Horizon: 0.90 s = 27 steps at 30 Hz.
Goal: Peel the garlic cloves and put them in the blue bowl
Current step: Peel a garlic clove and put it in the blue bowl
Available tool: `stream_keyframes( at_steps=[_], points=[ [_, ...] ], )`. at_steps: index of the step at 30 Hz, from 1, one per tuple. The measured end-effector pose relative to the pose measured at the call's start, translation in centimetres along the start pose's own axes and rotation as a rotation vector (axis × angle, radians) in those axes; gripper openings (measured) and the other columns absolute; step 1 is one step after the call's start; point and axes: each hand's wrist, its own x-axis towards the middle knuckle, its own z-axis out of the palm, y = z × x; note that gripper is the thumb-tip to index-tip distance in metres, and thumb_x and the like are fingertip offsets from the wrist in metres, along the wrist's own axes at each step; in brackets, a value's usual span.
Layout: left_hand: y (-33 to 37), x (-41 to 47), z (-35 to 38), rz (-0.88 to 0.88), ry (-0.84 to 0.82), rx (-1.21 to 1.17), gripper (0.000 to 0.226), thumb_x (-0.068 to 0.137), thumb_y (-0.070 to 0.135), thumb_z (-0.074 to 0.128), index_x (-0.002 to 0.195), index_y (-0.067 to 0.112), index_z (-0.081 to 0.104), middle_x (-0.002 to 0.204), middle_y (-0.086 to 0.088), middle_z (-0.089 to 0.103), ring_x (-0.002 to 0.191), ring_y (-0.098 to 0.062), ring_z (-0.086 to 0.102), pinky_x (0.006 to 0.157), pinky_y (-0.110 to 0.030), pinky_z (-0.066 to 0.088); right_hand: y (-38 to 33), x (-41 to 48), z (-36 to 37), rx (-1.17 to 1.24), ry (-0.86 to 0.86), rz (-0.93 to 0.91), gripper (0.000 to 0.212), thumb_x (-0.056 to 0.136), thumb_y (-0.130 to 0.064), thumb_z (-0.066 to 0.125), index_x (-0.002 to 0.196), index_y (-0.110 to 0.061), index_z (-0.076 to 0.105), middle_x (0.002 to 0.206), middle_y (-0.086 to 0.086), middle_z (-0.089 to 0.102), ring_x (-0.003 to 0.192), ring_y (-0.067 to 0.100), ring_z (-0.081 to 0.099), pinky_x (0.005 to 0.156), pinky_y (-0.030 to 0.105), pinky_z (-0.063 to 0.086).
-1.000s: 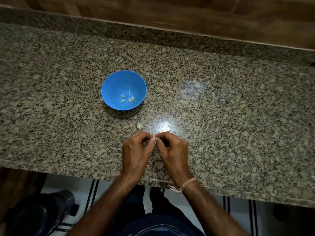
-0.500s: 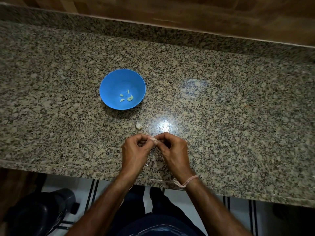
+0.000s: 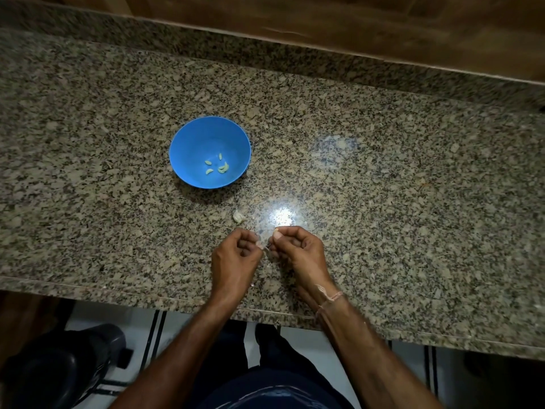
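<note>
The right hand (image 3: 298, 252) pinches a small garlic clove (image 3: 276, 231) between thumb and finger. The left hand (image 3: 236, 258) is curled up too and pinches a thin bit of skin (image 3: 266, 248) right beside it. Both hands are low over the stone counter (image 3: 413, 172), near its front edge. One pale garlic piece (image 3: 238, 216) lies just past the hands. Farther back sits the blue bowl (image 3: 188, 143) with a few peeled cloves (image 3: 219, 167) inside.
</note>
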Motion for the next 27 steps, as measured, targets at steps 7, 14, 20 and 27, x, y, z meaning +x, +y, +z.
stream_keyframes(
  at_steps=[7, 14, 20, 27],
  points=[
    [0.0, 1.0, 0.0, 0.039, 0.015, -0.018, 0.009, 0.096, 0.030, 0.071, 0.097, 0.023, 0.077, 0.085, 0.011, 0.073, 0.081, -0.007, 0.069, 0.067, -0.025, 0.056, 0.0, -0.1, -0.1, -0.052, -0.026, 0.008, 0.016, 0.092, -0.004, 0.075, 0.108, -0.003, 0.076, 0.105, 0.015, 0.078, 0.100, 0.030, 0.074, 0.087, 0.033, 0.061],
    [0.6, 0.6, -0.8, 0.081, -0.078, -0.148, 0.010, 0.090, 0.032, 0.079, 0.097, 0.024, 0.080, 0.090, 0.012, 0.078, 0.087, -0.005, 0.073, 0.076, -0.024, 0.060, -0.5, 0.1, -0.6, -0.393, -0.059, -0.230, 0.009, 0.092, -0.008, 0.076, 0.100, -0.008, 0.078, 0.096, 0.004, 0.079, 0.094, 0.021, 0.076, 0.084, 0.034, 0.063],
    [0.8, 0.7, -1.4, 0.097, -0.161, -0.186, 0.007, 0.091, 0.021, 0.079, 0.096, 0.018, 0.081, 0.088, 0.007, 0.079, 0.085, -0.007, 0.074, 0.076, -0.021, 0.060, -0.5, 0.1, -0.8, -0.495, -0.027, -0.361, 0.008, 0.091, -0.008, 0.077, 0.098, -0.011, 0.079, 0.093, -0.001, 0.079, 0.093, 0.015, 0.075, 0.089, 0.040, 0.063],
    [0.4, 0.3, -1.3, 0.148, -0.076, -0.112, 0.011, 0.089, 0.031, 0.080, 0.097, 0.023, 0.079, 0.093, 0.010, 0.076, 0.083, -0.007, 0.070, 0.069, -0.016, 0.055, -1.3, -0.1, -0.2, -0.705, -0.013, -0.453, 0.006, 0.093, -0.009, 0.075, 0.095, -0.014, 0.078, 0.089, -0.007, 0.076, 0.087, 0.005, 0.072, 0.081, 0.030, 0.062]
  ],
)
